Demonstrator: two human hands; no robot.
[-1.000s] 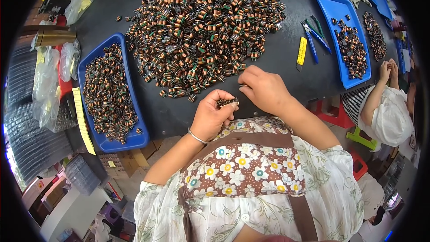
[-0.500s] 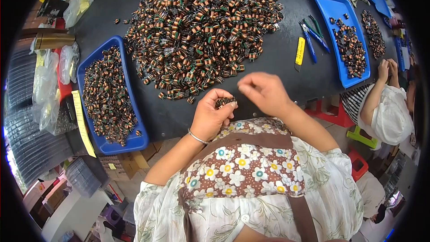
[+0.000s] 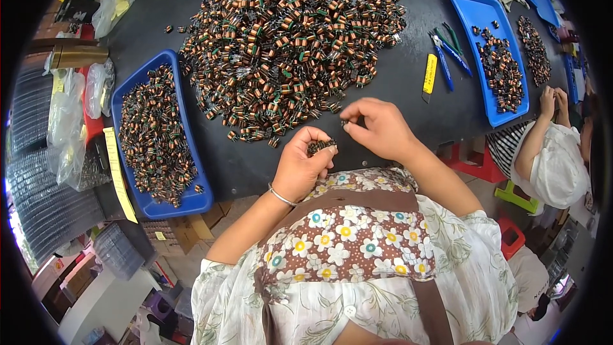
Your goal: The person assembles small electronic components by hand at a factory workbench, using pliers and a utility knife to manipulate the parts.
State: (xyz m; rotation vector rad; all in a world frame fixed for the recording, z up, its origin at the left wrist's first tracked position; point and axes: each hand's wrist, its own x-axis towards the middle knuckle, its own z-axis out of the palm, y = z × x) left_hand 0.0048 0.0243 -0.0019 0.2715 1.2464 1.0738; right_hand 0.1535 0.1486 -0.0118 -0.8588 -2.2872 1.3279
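Hand pose over a black table (image 3: 252,169). The left hand (image 3: 300,163) stands near the table's edge, its forearm slanting up from the lower left and a bracelet (image 3: 282,196) around the wrist; the forefinger arches over and the thumb lies across the near side, so that a small cluster of coils (image 3: 321,147) is grasped between them. The right hand (image 3: 378,129) lies just beside it, apart from it, with the forearm slanting in from the lower right. Its back is turned upward, the forefinger bowed above the thumb, the tips pointing left. A small dark piece (image 3: 345,122) shows at these tips; whether it is pinched cannot be told. The main pile (image 3: 290,45) of coils rises beyond both hands, its near fringe close to the right fingertips. More coils fill the left tray (image 3: 199,200).
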